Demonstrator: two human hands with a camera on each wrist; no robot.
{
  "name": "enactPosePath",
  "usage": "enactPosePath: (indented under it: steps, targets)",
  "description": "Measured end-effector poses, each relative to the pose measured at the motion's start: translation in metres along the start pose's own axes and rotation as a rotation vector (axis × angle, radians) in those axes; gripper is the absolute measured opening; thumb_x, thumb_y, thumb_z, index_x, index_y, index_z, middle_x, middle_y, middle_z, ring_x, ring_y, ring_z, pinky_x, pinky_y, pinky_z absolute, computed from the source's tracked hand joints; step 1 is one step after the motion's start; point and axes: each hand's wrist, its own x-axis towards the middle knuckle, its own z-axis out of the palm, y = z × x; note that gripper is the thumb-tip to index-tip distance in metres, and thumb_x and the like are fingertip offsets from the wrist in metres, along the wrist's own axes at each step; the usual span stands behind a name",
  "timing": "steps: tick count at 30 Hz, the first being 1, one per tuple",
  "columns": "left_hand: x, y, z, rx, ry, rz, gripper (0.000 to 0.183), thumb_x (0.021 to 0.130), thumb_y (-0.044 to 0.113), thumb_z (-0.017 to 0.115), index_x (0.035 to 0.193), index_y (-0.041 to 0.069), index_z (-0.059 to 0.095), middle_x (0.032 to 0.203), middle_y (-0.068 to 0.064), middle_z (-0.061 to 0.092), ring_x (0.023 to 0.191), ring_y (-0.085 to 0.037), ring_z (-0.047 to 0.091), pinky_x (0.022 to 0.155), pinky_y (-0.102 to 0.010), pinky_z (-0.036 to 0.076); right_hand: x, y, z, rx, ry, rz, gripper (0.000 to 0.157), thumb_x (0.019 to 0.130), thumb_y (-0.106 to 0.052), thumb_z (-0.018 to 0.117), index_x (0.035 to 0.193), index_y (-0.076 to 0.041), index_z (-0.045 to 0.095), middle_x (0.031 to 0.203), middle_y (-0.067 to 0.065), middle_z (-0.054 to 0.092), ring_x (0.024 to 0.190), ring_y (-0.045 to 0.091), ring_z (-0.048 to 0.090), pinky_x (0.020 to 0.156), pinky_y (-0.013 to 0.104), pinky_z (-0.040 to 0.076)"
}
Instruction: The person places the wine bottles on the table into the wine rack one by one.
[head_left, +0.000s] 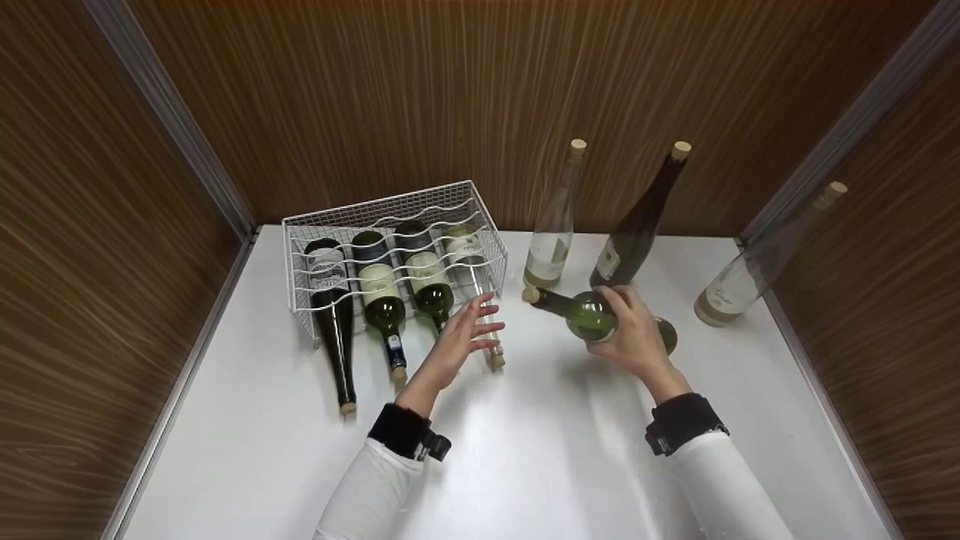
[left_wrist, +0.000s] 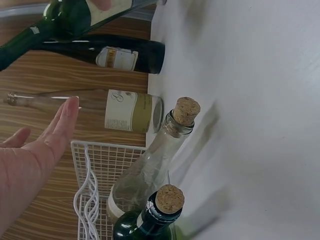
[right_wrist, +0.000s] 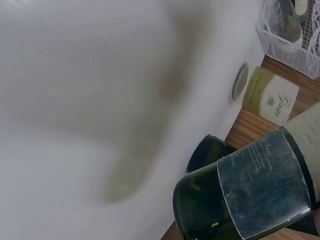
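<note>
The right hand (head_left: pixel 634 334) grips a green bottle (head_left: pixel 592 321) round its body, fingers and thumb curled close against the glass; the bottle tilts above the white table (head_left: pixel 540 457), its corked neck pointing toward ten o'clock. At three o'clock from the left hand (head_left: pixel 459 341) lies that bottle; the left fingers are extended and spread, holding nothing, over the neck of a clear bottle (head_left: pixel 468 261) lying in the wire rack (head_left: pixel 379 201), which sits at ten to eleven o'clock from that hand. From the right hand, a standing clear bottle (head_left: pixel 551 247) is between ten and eleven o'clock, a dark bottle (head_left: pixel 637 232) at twelve, and another clear bottle (head_left: pixel 724 296) at two
</note>
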Motion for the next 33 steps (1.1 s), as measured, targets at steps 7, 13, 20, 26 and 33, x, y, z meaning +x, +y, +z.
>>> enactPosePath:
  steps: [7,13,20,26,33]
  targets:
    - [0.0,0.004,0.003,0.064,-0.021,0.008,0.058,0.109,0.038,0.026,0.148,-0.004,0.033,0.14,-0.027,0.043,0.12,-0.041,0.053,0.095,-0.048,0.05,-0.002,-0.006,0.01,-0.126,-0.107,-0.131,0.09,0.052,-0.012,0.092,0.134,-0.015,0.055,0.119,0.014,0.051,0.101,0.038,0.055,0.088,0.054,0.046]
    - [-0.002,0.004,0.006,0.235,-0.036,-0.027,0.053,0.11,0.036,0.026,0.143,-0.001,0.043,0.137,-0.023,0.05,0.119,-0.037,0.054,0.095,-0.043,0.049,0.0,-0.011,0.02,-0.181,-0.119,-0.298,0.084,0.052,-0.015,0.093,0.13,-0.015,0.06,0.109,0.012,0.053,0.092,0.033,0.056,0.084,0.05,0.046]
    - [-0.004,-0.002,0.013,0.38,-0.066,-0.056,0.052,0.108,0.038,0.036,0.131,-0.003,0.058,0.119,-0.015,0.065,0.092,-0.026,0.066,0.082,-0.035,0.054,0.0,-0.02,0.029,-0.219,-0.15,-0.37,0.082,0.056,-0.027,0.095,0.13,-0.017,0.06,0.107,0.01,0.053,0.093,0.035,0.057,0.089,0.048,0.046]
    - [-0.006,-0.008,0.017,0.455,-0.142,-0.129,0.045,0.104,0.039,0.049,0.109,-0.001,0.068,0.084,-0.011,0.067,0.056,-0.014,0.062,0.046,-0.028,0.051,-0.002,-0.025,0.034,-0.225,-0.181,-0.373,0.08,0.058,-0.025,0.095,0.13,-0.02,0.06,0.109,0.009,0.053,0.096,0.034,0.057,0.091,0.049,0.045]
    - [-0.01,-0.009,0.023,0.6,-0.234,-0.19,0.038,0.098,0.044,0.057,0.091,0.008,0.07,0.065,0.002,0.054,0.041,-0.008,0.041,0.039,-0.021,0.033,-0.001,-0.032,0.036,-0.224,-0.221,-0.421,0.078,0.061,-0.025,0.092,0.131,-0.02,0.059,0.113,0.01,0.054,0.101,0.033,0.056,0.097,0.048,0.043]
